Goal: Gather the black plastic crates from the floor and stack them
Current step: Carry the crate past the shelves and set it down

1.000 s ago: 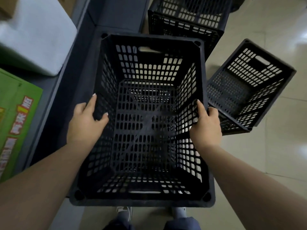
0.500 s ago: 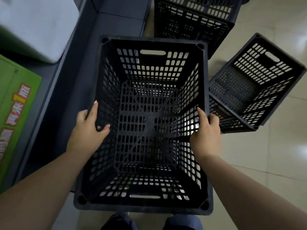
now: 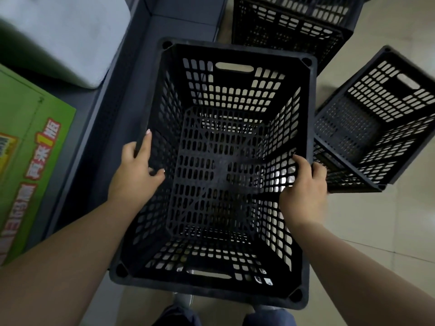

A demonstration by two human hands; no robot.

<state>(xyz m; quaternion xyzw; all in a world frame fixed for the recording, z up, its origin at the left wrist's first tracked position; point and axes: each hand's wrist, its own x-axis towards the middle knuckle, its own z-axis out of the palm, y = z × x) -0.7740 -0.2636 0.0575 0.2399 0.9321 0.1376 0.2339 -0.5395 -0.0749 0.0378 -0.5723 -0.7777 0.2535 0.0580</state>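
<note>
Gripping opposite long rims for balance: left hand [image 3: 135, 171] and right hand [image 3: 303, 184] each clamp the held crate [image 3: 235, 285], centre frame. Crate is black, slotted walls, empty, handle cutouts both ends. Tilted crate [image 3: 376, 128] sits right; another crate [image 3: 289, 27] upper middle. Green box [image 3: 30, 142] left.

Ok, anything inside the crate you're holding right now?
Nothing lies inside the held crate; its slotted floor shows bare. The left hand and right hand grip its side rims. What is beneath it is mostly hidden, apart from shoes below the near edge.
</note>
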